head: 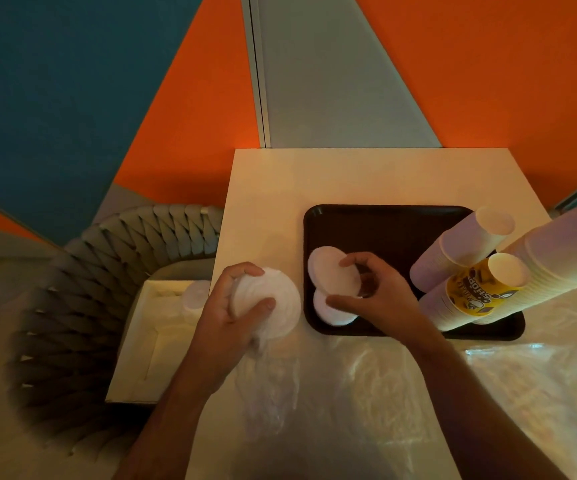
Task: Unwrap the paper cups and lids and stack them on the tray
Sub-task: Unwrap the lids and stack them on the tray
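Note:
My left hand [237,306] grips a stack of white lids [273,301] in clear plastic wrap, just left of the dark tray [384,223]. The wrap [269,386] trails down from it over the table. My right hand [373,289] pinches a few white lids [328,271] over the tray's left part, above another white lid pile [328,313] lying on the tray. Three tall stacks of paper cups stand upside down on the tray's right side: a white one [460,247], a yellow printed one [481,289] and a taller white one [557,258].
Crumpled clear plastic [488,393] covers the near right of the white table [349,174]. An open white box [162,334] with more wrapped lids [195,299] sits on a woven grey chair [89,306] at the left. Orange and blue walls rise behind.

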A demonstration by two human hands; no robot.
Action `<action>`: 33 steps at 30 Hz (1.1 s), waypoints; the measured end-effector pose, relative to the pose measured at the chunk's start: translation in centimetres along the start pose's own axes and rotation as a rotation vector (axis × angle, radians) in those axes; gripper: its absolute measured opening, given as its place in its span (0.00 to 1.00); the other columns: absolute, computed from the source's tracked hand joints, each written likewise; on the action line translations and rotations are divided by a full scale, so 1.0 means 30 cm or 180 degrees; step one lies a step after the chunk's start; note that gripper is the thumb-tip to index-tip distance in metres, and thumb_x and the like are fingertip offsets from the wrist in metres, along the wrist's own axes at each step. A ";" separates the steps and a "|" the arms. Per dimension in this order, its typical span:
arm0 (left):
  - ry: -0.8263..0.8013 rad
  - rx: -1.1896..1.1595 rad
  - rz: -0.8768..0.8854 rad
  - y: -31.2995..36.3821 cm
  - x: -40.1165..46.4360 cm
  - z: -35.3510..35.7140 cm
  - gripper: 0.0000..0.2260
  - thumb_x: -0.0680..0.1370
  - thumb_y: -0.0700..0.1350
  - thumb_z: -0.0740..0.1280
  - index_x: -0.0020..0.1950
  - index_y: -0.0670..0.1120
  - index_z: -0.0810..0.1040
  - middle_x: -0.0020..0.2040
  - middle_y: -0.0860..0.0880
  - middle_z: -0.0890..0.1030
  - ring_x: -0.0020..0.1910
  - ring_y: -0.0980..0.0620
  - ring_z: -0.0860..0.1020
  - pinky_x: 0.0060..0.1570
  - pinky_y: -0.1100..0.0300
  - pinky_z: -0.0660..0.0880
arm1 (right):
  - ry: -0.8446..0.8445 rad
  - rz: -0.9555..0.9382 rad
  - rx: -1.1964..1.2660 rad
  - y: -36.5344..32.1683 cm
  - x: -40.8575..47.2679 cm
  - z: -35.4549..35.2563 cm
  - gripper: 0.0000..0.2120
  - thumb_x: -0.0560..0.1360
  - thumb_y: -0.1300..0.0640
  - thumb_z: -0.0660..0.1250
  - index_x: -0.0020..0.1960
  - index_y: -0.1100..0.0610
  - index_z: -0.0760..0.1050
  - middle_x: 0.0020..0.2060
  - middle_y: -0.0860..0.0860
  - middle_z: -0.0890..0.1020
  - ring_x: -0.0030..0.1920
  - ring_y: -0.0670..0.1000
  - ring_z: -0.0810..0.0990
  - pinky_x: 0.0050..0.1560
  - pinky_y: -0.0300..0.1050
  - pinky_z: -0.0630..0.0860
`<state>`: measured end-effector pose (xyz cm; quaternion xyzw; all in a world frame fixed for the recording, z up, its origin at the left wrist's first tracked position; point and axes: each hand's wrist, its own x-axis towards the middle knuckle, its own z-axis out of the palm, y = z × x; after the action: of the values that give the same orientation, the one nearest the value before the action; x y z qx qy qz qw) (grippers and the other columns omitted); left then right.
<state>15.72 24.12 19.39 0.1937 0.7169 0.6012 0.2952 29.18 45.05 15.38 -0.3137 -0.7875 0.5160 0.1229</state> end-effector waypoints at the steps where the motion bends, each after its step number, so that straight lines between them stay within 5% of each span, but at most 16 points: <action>1: 0.0033 -0.0006 0.0009 -0.005 0.003 -0.002 0.18 0.78 0.40 0.71 0.55 0.64 0.75 0.56 0.61 0.75 0.51 0.53 0.79 0.30 0.46 0.82 | 0.0159 0.0001 -0.0226 0.030 0.012 0.002 0.29 0.64 0.47 0.83 0.60 0.43 0.75 0.60 0.41 0.76 0.56 0.46 0.78 0.50 0.43 0.81; 5: 0.0183 0.0007 -0.0061 -0.020 0.009 -0.014 0.22 0.78 0.40 0.70 0.62 0.64 0.72 0.57 0.55 0.76 0.51 0.50 0.80 0.36 0.52 0.83 | 0.0191 0.0067 -0.0868 0.147 0.044 0.042 0.32 0.64 0.46 0.83 0.62 0.44 0.72 0.64 0.44 0.74 0.64 0.50 0.73 0.60 0.52 0.79; 18: 0.0188 0.0031 -0.0070 -0.045 0.015 -0.042 0.19 0.78 0.40 0.71 0.62 0.62 0.75 0.59 0.55 0.76 0.54 0.49 0.79 0.36 0.57 0.80 | -0.0104 0.0406 -0.1252 0.233 0.031 0.109 0.33 0.65 0.49 0.83 0.64 0.44 0.70 0.74 0.46 0.67 0.73 0.54 0.67 0.69 0.54 0.73; 22: 0.0146 0.0028 -0.0063 -0.041 0.013 -0.042 0.19 0.76 0.45 0.73 0.61 0.64 0.75 0.55 0.61 0.77 0.52 0.54 0.79 0.37 0.56 0.81 | -0.0083 0.0507 -0.1326 0.198 0.030 0.097 0.33 0.65 0.49 0.83 0.65 0.45 0.70 0.76 0.46 0.63 0.74 0.55 0.65 0.69 0.54 0.71; 27: 0.0061 0.0202 0.0091 -0.026 0.015 -0.033 0.19 0.71 0.51 0.72 0.59 0.66 0.75 0.57 0.64 0.77 0.54 0.59 0.78 0.42 0.60 0.81 | 0.0190 0.0163 -0.0543 0.066 0.035 0.066 0.16 0.75 0.52 0.75 0.60 0.48 0.76 0.59 0.44 0.79 0.57 0.45 0.79 0.53 0.40 0.77; 29: -0.0014 0.0294 0.0229 -0.019 0.015 -0.025 0.19 0.74 0.47 0.74 0.60 0.65 0.75 0.57 0.67 0.76 0.55 0.62 0.78 0.45 0.64 0.79 | 0.0051 0.0123 0.0016 -0.023 0.033 0.062 0.07 0.78 0.54 0.71 0.55 0.46 0.79 0.48 0.41 0.82 0.49 0.42 0.82 0.50 0.45 0.81; 33: -0.0123 0.0537 0.0412 -0.008 0.018 -0.006 0.20 0.78 0.43 0.72 0.63 0.63 0.73 0.56 0.73 0.74 0.56 0.68 0.75 0.47 0.67 0.79 | -0.0457 -0.0153 0.0445 -0.146 0.023 0.073 0.07 0.79 0.55 0.70 0.55 0.45 0.82 0.45 0.45 0.85 0.47 0.49 0.84 0.56 0.55 0.81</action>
<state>15.21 24.28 19.06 0.2754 0.7451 0.5527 0.2521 25.90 42.71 18.23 -0.2476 -0.7637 0.5877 0.1000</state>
